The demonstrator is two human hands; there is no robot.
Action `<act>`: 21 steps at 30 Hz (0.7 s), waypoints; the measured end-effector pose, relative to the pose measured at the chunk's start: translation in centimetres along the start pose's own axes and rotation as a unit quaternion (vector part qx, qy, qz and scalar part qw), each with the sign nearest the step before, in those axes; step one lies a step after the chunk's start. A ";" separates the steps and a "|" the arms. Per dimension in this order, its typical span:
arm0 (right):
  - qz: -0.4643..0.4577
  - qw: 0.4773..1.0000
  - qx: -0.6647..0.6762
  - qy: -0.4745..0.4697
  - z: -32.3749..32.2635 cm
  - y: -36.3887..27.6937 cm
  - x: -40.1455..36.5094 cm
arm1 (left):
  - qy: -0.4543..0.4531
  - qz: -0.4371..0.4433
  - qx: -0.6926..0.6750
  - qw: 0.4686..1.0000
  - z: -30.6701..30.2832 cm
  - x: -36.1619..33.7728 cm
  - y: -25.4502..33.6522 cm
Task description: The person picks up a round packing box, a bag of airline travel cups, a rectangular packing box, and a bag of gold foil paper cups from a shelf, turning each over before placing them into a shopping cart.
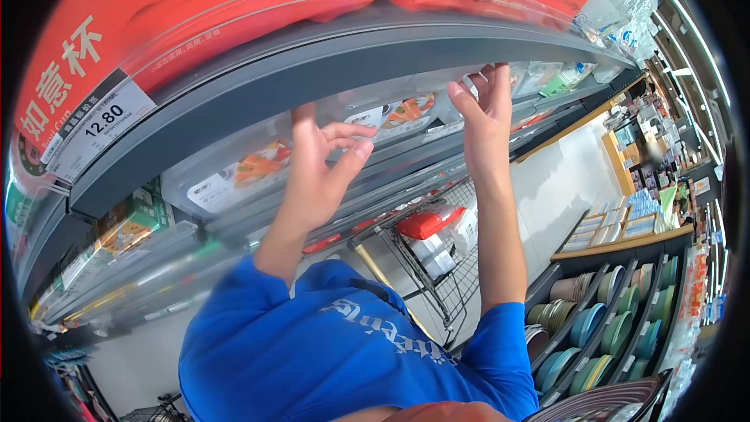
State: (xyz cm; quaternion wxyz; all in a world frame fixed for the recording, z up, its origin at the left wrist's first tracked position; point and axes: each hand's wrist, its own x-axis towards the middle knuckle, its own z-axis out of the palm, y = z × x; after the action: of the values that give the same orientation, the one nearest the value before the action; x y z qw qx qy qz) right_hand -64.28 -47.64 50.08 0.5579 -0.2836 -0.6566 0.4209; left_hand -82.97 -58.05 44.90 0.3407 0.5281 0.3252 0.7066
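Both hands are raised to a shelf of clear plastic containers. My left hand (324,158) is beside a clear container (234,176) with an orange food picture on its label; its thumb and fingers are apart, and one fingertip is hidden under the grey shelf edge (312,66). Farther right, my right hand (486,113) reaches up at the same edge, fingers spread, near another labelled container (410,112). Nothing shows between the fingers of either hand.
Red packages (234,0) fill the shelf above, with a price tag (101,123) at left. Below stands a wire cart (449,297) holding a red bag (430,221) and white items. A rack of stacked bowls (590,324) is at lower right.
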 end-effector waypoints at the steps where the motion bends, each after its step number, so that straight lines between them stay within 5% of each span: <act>1: 0.005 1.000 0.009 0.015 -0.1 -0.1 -0.5 | -0.004 0.003 0.006 1.000 0.0 -0.2 0.1; 9: 0.035 0.951 0.284 0.118 -1.0 -2.1 -4.3 | -0.031 0.039 0.058 0.997 1.6 -3.3 0.9; 13: 0.029 0.933 0.290 0.211 -1.7 -1.5 -6.1 | -0.066 0.224 0.104 0.967 2.8 -5.1 -2.9; 16: 0.041 0.927 0.284 0.243 -1.6 -1.1 -6.6 | -0.030 0.280 0.088 0.956 3.4 -5.0 -4.7; 21: 0.045 0.923 0.300 0.238 -1.3 0.7 -6.1 | -0.019 0.148 0.084 0.985 3.2 -4.6 -7.6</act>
State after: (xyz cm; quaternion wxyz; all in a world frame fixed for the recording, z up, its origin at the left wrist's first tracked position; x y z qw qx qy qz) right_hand -61.71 -52.17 46.51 0.7372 -0.2240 -0.3344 0.5428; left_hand -77.82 -57.29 37.03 0.1929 0.6102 0.2959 0.7092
